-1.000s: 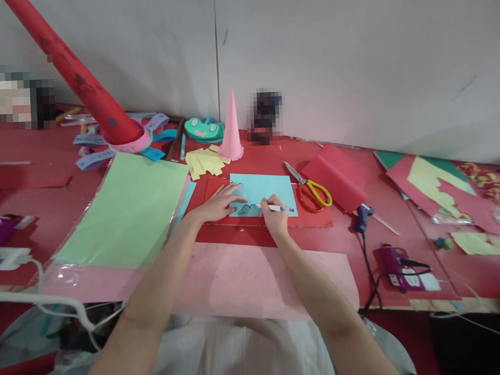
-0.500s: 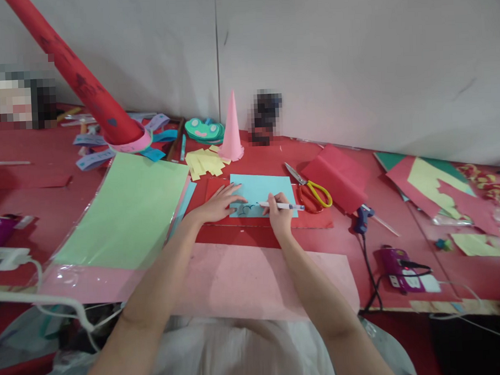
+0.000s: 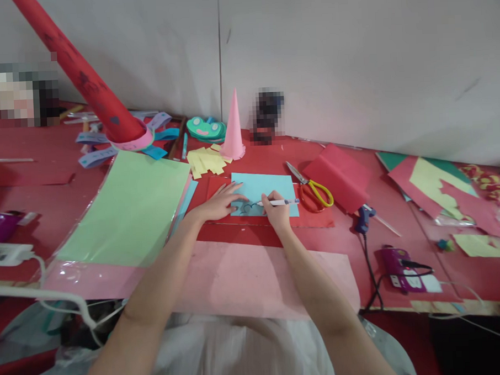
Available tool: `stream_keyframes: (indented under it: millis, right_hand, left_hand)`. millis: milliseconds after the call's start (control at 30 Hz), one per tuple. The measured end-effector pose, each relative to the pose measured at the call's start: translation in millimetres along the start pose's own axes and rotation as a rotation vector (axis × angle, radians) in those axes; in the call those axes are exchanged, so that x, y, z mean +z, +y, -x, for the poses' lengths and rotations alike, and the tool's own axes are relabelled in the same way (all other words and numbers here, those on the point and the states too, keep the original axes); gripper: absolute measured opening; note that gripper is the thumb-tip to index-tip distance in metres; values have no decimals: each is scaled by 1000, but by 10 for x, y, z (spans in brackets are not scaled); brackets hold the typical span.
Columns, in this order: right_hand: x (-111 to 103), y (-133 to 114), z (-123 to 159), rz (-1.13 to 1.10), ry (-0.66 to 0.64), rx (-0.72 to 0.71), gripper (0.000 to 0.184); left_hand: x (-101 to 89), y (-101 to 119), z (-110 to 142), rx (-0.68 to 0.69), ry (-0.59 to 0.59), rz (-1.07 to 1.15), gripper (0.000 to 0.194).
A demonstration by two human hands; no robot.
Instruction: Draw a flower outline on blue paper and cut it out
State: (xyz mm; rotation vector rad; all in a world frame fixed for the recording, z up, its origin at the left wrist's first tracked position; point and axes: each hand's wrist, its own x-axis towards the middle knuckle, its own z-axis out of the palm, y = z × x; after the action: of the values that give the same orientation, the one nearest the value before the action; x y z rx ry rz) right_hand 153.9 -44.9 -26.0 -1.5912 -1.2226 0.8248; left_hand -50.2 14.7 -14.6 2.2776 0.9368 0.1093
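Note:
A light blue sheet of paper (image 3: 270, 182) lies on red paper (image 3: 235, 228) in the middle of the table. Dark curved lines show on its lower left part. My left hand (image 3: 221, 202) rests with its fingers spread over the sheet's left edge. In my right hand (image 3: 276, 211) is a white marker (image 3: 290, 202), its tip touching the blue paper at the end of the drawn line. Just right of the sheet lie scissors (image 3: 319, 193) with yellow and red handles, blades pointing to the far left.
Pink paper (image 3: 245, 276) spans the near edge. Green sheets (image 3: 131, 215) lie left, below a red paper tube (image 3: 88, 84). Behind stand a pink cone (image 3: 233, 133), yellow strips (image 3: 207, 160) and a green frog cutout (image 3: 206, 129). A glue gun (image 3: 364, 220) and purple power box (image 3: 403, 269) sit right.
My right hand and the marker have moved slightly left, and the dark line on the blue paper is a little longer. My left hand stays on the sheet. The view has shifted slightly.

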Motion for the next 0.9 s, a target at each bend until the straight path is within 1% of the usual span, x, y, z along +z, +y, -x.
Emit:
stream_keyframes:
  millis: [333,433,633,767,900]
  right_hand:
    - [13,3,11,15,-3,-26,36]
    - [18,7,10,6,13,-24,36]
    - [22,15,15,8,-9,-22,36]
    - [20,-6,23,22,20,-21,35]
    - [16,-16,22,3,10,-18,35]
  left_hand:
    - [-3,-17,9,5,4,17,39]
    - [-3,-20,8,5,1,18,40]
    - [-12,-7,8,2,2,15,40]
    - [-16,5,11,-21,-7,16,40]
    - [-6,-4,9,-4,1,6,40]
